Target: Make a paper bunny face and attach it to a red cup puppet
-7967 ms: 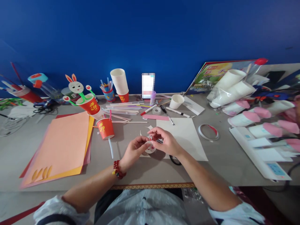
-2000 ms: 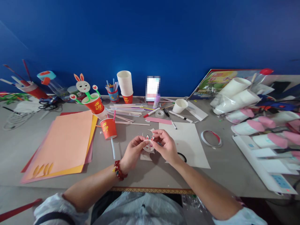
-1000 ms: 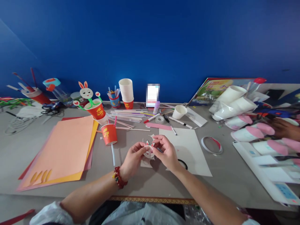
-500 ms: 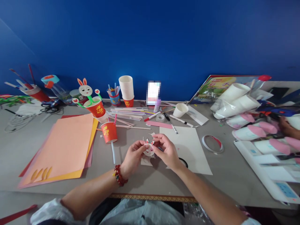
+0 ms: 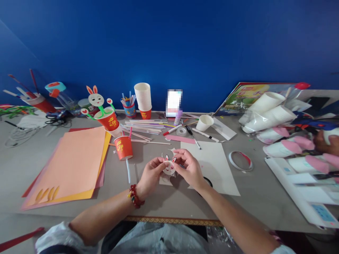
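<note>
Between my two hands is a small round paper rabbit face (image 5: 169,168) with upright ears, pink inside, and a drawn face. My left hand (image 5: 150,173) pinches its left side near the ear. From the other side, the thumb and fingers of my right hand (image 5: 188,170) close on its right edge. White paper scraps (image 5: 165,180) lie on the table beneath it. Left of my hands stands a red paper cup (image 5: 123,148) with straws through it. Behind that cup is another red cup (image 5: 108,120) bearing a finished rabbit head (image 5: 95,99) on green stems.
Coloured paper sheets (image 5: 79,158) lie at left; a white sheet (image 5: 222,169) and a tape roll (image 5: 241,161) are at right. Straws (image 5: 144,127), pens (image 5: 193,137), a white cup (image 5: 204,122) and stacked cups (image 5: 143,97) sit behind. Another person's hand (image 5: 325,141) shows at far right.
The right thumb has shifted slightly along the rabbit face's edge. Both hands keep hold of it, and the view has moved a little.
</note>
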The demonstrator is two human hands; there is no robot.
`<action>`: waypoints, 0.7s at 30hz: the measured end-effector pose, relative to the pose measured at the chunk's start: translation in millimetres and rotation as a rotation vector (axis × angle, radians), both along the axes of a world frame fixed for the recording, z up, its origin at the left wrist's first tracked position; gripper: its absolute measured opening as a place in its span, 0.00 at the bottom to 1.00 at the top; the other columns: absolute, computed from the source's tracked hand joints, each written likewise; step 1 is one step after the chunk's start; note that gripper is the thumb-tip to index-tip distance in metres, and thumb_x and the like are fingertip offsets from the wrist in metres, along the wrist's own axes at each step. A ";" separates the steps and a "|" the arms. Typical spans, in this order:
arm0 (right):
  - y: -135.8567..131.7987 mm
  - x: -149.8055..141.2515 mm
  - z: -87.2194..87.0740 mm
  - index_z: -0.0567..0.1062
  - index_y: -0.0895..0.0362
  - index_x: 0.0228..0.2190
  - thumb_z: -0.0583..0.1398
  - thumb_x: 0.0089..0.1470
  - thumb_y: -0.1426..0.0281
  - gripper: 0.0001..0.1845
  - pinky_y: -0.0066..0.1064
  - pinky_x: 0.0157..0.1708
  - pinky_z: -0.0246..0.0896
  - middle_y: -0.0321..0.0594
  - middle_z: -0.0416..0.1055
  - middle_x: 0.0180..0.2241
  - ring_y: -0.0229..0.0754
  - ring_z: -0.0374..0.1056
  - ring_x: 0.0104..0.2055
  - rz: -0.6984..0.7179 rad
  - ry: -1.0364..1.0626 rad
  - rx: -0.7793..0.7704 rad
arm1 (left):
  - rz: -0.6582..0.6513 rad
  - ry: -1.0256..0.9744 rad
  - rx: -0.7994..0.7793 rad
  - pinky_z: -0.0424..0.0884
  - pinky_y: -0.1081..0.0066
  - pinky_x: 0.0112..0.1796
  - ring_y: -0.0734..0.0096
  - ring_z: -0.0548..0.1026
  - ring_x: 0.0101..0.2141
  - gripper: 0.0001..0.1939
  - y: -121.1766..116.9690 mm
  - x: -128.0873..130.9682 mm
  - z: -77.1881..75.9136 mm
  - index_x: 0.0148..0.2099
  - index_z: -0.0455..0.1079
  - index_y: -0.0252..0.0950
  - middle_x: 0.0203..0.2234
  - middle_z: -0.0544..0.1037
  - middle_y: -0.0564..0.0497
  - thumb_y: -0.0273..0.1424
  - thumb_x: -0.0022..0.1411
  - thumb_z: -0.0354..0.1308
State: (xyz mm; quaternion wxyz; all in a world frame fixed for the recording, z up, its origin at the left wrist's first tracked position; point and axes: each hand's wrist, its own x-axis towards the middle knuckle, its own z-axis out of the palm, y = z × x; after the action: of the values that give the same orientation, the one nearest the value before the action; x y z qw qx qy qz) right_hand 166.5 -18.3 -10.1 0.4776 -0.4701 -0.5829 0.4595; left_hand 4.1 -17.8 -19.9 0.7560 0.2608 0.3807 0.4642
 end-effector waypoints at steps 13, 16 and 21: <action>-0.4 -2.6 0.6 0.68 0.52 0.45 0.64 0.53 0.69 0.18 0.31 0.36 0.71 0.37 0.74 0.34 0.40 0.73 0.34 -0.022 0.013 0.004 | 0.028 0.012 0.003 0.74 0.75 0.20 0.77 0.72 0.21 0.18 0.0 1.1 -0.3 0.34 0.70 0.32 0.25 0.75 0.53 0.37 0.50 0.72; -1.1 -2.5 0.0 0.68 0.52 0.45 0.64 0.54 0.69 0.17 0.31 0.36 0.71 0.37 0.75 0.34 0.40 0.73 0.34 -0.032 -0.001 0.005 | 0.026 0.016 0.006 0.75 0.75 0.21 0.78 0.72 0.21 0.17 -0.6 1.1 -0.7 0.34 0.71 0.32 0.25 0.75 0.54 0.37 0.50 0.72; -1.6 -1.9 -0.8 0.69 0.52 0.44 0.63 0.54 0.69 0.16 0.31 0.35 0.70 0.38 0.75 0.34 0.40 0.73 0.34 -0.033 -0.017 0.009 | 0.028 0.032 0.012 0.74 0.77 0.21 0.79 0.71 0.21 0.16 -0.9 0.9 -1.2 0.34 0.71 0.32 0.24 0.74 0.55 0.37 0.51 0.71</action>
State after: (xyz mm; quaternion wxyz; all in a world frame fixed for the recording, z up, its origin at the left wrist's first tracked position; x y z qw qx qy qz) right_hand 164.5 -19.9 -10.8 0.4822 -0.4814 -0.5810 0.4451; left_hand 4.9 -18.8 -21.1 0.7418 0.2675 0.3933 0.4727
